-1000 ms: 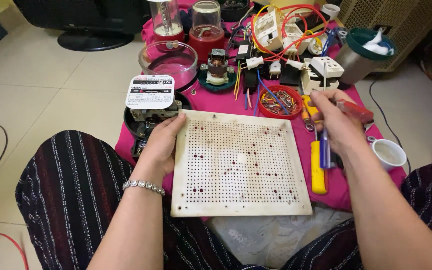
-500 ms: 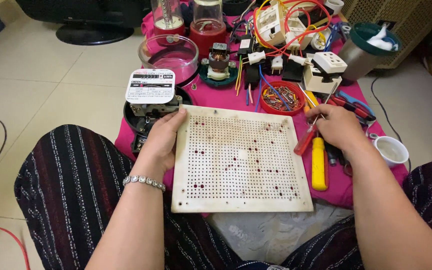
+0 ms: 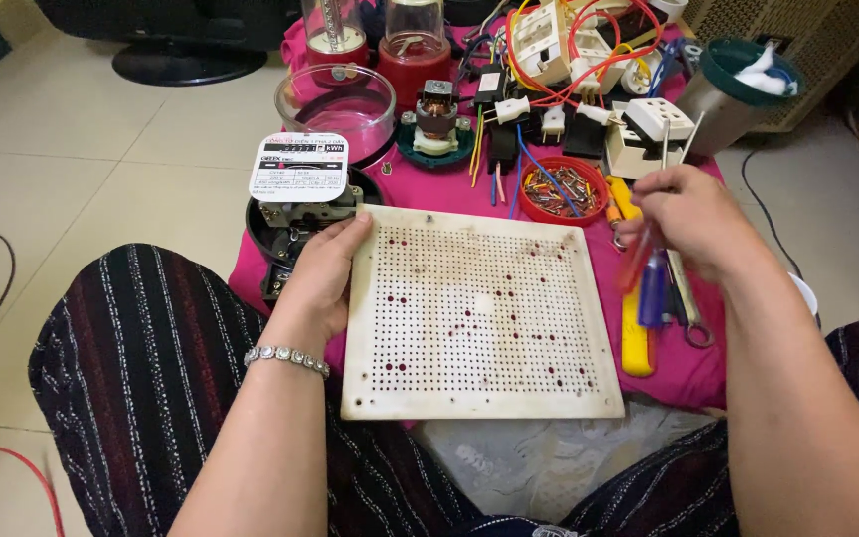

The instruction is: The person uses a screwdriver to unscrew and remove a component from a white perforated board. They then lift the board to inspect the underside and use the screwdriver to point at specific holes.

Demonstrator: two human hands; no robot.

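A white perforated board (image 3: 479, 316) lies flat across the person's lap and the near edge of a low desk (image 3: 708, 370) covered in pink cloth. All positions below are given relative to this board.

The left hand (image 3: 322, 276) rests on the board's left edge, fingers curled over the upper left corner, gripping the board. A beaded bracelet (image 3: 287, 358) sits on that wrist.

The right hand (image 3: 693, 221) hovers just beyond the board's upper right corner, closed around a bundle of slim tools (image 3: 648, 273): a red-handled and a blue-handled one hang down from the fist, blurred, and thin metal shafts stick up above the knuckles.

Just right of the board, a yellow-handled tool (image 3: 635, 338) lies on the cloth. Behind the board's far edge stands a red dish of small parts (image 3: 561, 189). Off the far left corner sits a round black meter housing (image 3: 295, 234) with a white label plate. Further behind are a clear glass cover (image 3: 335, 99), a small motor (image 3: 435, 124) and white sockets with red and yellow wiring (image 3: 589, 50).
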